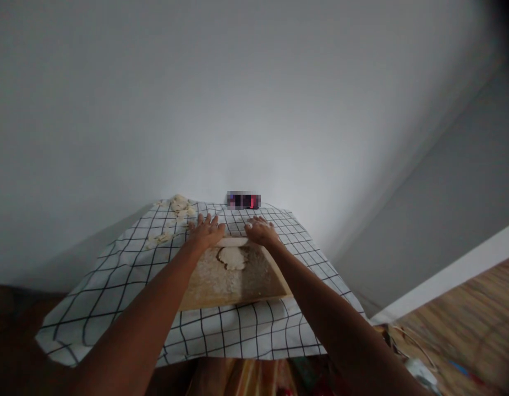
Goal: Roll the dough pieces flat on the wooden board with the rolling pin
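Note:
A pale rolling pin [233, 242] lies crosswise over the far part of a floured wooden board [204, 286]. My left hand [206, 232] rests palm down over the pin's left end, its fingers stretched forward and spread. Over the right end lies my right hand [260, 230], palm down, with fingers reaching forward and flour on them. Both palms hide the pin's ends. Just on the near side of the pin, a thin, uneven piece of dough [232, 258] is flat on the board.
A black-and-white checked cloth [122, 275] covers the table. Dough pieces [180, 204] lie at its far left, with flatter scraps [159, 240] nearer. A blurred dark and red object [244, 201] stands by the wall [254, 110]. Cables [415, 344] are on the floor at right.

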